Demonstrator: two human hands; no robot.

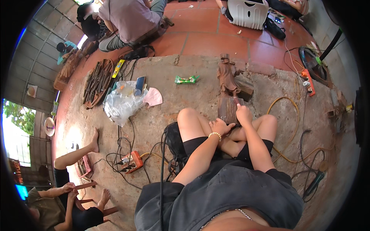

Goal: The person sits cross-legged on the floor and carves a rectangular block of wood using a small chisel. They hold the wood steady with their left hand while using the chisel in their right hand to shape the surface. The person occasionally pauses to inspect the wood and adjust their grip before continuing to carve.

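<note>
A reddish-brown carved wooden figure [227, 79] lies lengthwise in front of my crossed legs, its thick uncarved base [226, 107] toward me. My left hand [221, 126], with a beaded bracelet at the wrist, is at the near end of the base. Its thumb presses against the wood and its fingers look curled, partly hidden. My right hand [244, 115] is closed around a slim, dark-red carving tool [236, 101] at the right side of the base. The tool's working end cannot be made out.
A wooden block [244, 89] sits beside the figure. Leftward are a plastic bag [122, 102], phone [139, 85], pink mask [153, 97] and a basket of tools [98, 82]. Power strips [131, 162] and cables [296, 115] lie on both sides. Other people [131, 21] sit nearby.
</note>
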